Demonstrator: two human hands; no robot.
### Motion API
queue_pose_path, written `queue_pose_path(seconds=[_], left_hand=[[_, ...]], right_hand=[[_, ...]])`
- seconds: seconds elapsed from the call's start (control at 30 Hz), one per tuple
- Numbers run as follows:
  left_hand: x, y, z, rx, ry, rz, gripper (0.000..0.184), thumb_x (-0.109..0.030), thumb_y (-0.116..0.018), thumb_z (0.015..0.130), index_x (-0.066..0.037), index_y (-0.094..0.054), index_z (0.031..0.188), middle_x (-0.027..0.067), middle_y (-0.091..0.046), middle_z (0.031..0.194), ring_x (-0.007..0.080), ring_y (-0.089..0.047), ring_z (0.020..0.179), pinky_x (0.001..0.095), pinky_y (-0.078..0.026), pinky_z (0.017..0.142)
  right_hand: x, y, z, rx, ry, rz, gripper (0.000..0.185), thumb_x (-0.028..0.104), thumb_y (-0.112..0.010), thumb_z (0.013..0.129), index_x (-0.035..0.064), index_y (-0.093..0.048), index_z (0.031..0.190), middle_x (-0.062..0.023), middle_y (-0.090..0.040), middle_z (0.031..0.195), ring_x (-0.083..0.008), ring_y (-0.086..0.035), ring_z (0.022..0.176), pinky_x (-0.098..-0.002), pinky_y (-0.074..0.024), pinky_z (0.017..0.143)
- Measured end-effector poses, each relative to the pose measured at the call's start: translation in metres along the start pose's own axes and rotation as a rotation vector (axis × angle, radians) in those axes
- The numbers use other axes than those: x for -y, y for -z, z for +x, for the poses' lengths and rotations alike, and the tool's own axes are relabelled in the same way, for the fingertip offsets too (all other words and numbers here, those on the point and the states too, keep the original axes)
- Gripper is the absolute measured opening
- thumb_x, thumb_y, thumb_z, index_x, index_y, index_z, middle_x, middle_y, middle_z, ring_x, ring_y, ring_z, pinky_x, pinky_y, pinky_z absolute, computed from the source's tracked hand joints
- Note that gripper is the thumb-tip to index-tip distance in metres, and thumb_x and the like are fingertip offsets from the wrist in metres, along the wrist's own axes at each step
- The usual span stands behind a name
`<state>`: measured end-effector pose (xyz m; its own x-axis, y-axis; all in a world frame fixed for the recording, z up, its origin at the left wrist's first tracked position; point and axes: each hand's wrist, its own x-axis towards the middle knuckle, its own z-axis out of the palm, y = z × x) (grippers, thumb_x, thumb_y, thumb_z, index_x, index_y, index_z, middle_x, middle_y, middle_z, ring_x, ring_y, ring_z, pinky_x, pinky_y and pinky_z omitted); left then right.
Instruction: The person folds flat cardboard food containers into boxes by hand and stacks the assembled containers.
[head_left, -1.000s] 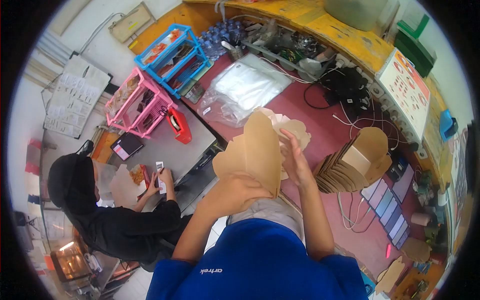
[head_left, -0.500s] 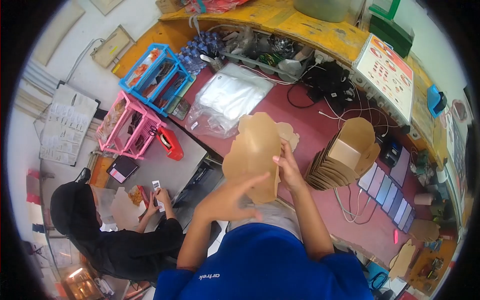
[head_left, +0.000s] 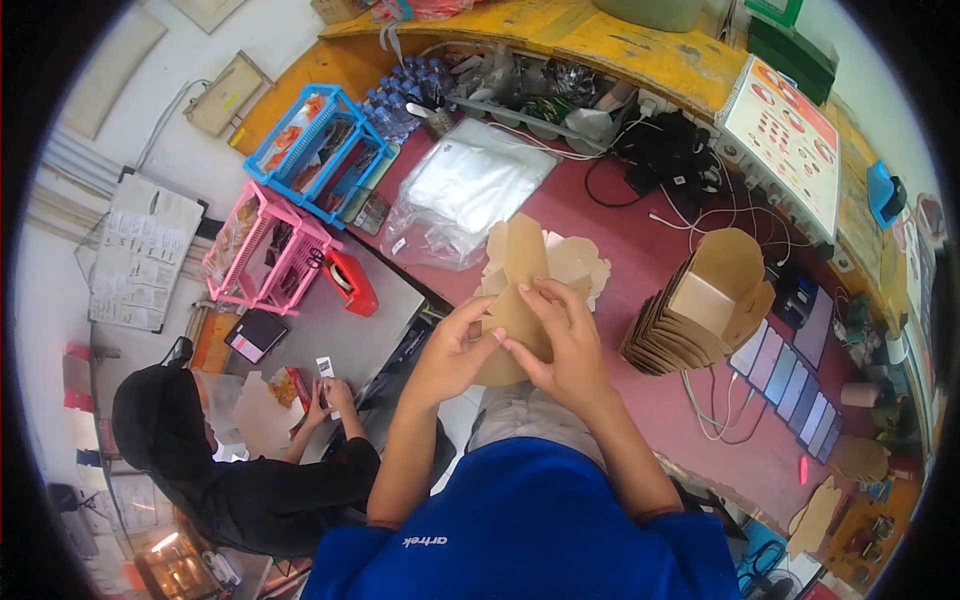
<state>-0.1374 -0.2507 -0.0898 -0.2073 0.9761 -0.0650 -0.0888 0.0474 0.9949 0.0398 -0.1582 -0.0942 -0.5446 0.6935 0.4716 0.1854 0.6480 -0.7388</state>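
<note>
A brown cardboard food box blank (head_left: 519,252) is in front of my body, partly bent, with its top panel pointing away from me. My left hand (head_left: 455,352) is closed on its left side, the thumb over the near face. On the other side, the fingers of my right hand (head_left: 565,345) press against the board, and both thumbs almost meet at its middle. My hands cover much of its lower part. Just beyond it lie more flat cardboard blanks (head_left: 582,268). To the right stands a nested stack of formed cardboard boxes (head_left: 672,325).
Clear plastic bags (head_left: 470,185) lie on the red table (head_left: 640,420). Phones (head_left: 790,390) and white cables sit at the right. Pink (head_left: 262,250) and blue baskets (head_left: 318,155) and a red tape dispenser (head_left: 350,283) stand left. A co-worker in black (head_left: 240,490) handles a label nearby.
My left hand has come up from below onto the blank's left side. The blank has turned and bent, looking narrower, and my right hand has moved lower on it.
</note>
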Motion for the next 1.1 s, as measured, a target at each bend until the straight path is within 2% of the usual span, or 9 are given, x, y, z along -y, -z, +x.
queue_pose_path(seconds=[0.07,0.23,0.37,0.47,0.53,0.63,0.87,0.93,1.1], left_hand=[[-0.001,0.007,-0.003,0.02,-0.003,0.046,0.043,0.002,-0.062,0.104,0.001,-0.055,0.147,0.0094,-0.068,0.124,0.0148,-0.065,0.118,0.0297,-0.053,0.098],[-0.035,0.0,-0.002,0.007,0.045,0.014,0.049,0.002,-0.065,0.101,-0.001,-0.053,0.149,0.0091,-0.07,0.117,0.0144,-0.067,0.113,0.0296,-0.054,0.096],[-0.037,0.001,-0.005,-0.164,-0.067,0.364,0.048,0.003,-0.07,0.094,-0.002,-0.056,0.14,0.0126,-0.076,0.103,0.0178,-0.074,0.098,0.0302,-0.057,0.086],[-0.042,-0.005,-0.005,-0.211,-0.125,0.484,0.045,0.003,-0.069,0.094,-0.001,-0.056,0.137,0.0162,-0.078,0.102,0.0223,-0.077,0.093,0.0318,-0.058,0.081],[-0.044,-0.004,-0.006,-0.201,-0.221,0.573,0.042,0.002,-0.069,0.094,-0.001,-0.057,0.134,0.0174,-0.079,0.099,0.0251,-0.079,0.09,0.033,-0.059,0.078],[-0.041,-0.006,-0.005,-0.244,-0.265,0.613,0.039,0.002,-0.071,0.093,0.002,-0.06,0.13,0.0126,-0.078,0.1,0.016,-0.074,0.089,0.0298,-0.057,0.08],[-0.038,-0.013,0.0,-0.366,-0.312,0.546,0.035,0.001,-0.075,0.091,0.002,-0.064,0.124,0.0112,-0.077,0.098,0.017,-0.074,0.087,0.0306,-0.058,0.079],[-0.039,-0.012,0.001,-0.406,-0.321,0.601,0.031,0.001,-0.078,0.088,0.0,-0.069,0.118,0.0098,-0.075,0.092,0.0174,-0.073,0.083,0.0297,-0.057,0.074],[-0.044,-0.008,0.008,-0.369,-0.473,0.88,0.014,-0.005,-0.079,0.085,-0.005,-0.077,0.099,0.0073,-0.072,0.086,0.0264,-0.065,0.088,0.0375,-0.051,0.079]], right_hand=[[0.001,0.005,0.005,0.0,0.122,0.009,0.061,0.018,-0.085,0.083,0.0123,-0.066,0.141,-0.0179,-0.06,0.139,-0.0398,-0.06,0.125,-0.0467,-0.0504,0.104],[0.002,0.004,0.012,0.083,0.016,0.174,0.053,0.017,-0.084,0.085,0.0073,-0.069,0.135,-0.0161,-0.062,0.135,-0.037,-0.06,0.125,-0.0437,-0.0499,0.105],[0.008,0.005,0.021,0.135,-0.138,0.406,0.049,0.015,-0.084,0.085,0.0025,-0.07,0.13,-0.0153,-0.064,0.13,-0.0341,-0.062,0.12,-0.0409,-0.0508,0.102],[0.003,0.0,0.024,0.153,-0.021,0.186,0.047,0.014,-0.084,0.085,0.0017,-0.071,0.128,-0.0148,-0.066,0.123,-0.0332,-0.064,0.112,-0.0397,-0.0516,0.097],[-0.003,-0.003,0.026,0.147,-0.017,0.245,0.044,0.013,-0.084,0.085,0.0016,-0.072,0.126,-0.0147,-0.067,0.119,-0.0331,-0.065,0.108,-0.0397,-0.0517,0.094],[-0.001,-0.009,0.024,0.125,-0.04,0.341,0.038,0.01,-0.082,0.086,0.0016,-0.074,0.122,-0.0141,-0.068,0.112,-0.0327,-0.065,0.103,-0.0392,-0.0518,0.091],[0.001,-0.016,0.022,0.025,-0.143,0.393,0.021,0.006,-0.08,0.088,0.0,-0.078,0.108,-0.0127,-0.069,0.094,-0.0286,-0.065,0.089,-0.0361,-0.0513,0.08],[0.001,-0.016,0.024,0.01,-0.166,0.414,0.017,0.006,-0.08,0.088,0.0,-0.078,0.105,-0.0127,-0.069,0.091,-0.0277,-0.064,0.086,-0.0357,-0.0509,0.078],[-0.001,-0.014,0.023,0.008,-0.191,0.397,0.012,0.005,-0.08,0.088,0.001,-0.079,0.099,-0.0118,-0.067,0.084,-0.0262,-0.063,0.081,-0.0349,-0.0495,0.074]])
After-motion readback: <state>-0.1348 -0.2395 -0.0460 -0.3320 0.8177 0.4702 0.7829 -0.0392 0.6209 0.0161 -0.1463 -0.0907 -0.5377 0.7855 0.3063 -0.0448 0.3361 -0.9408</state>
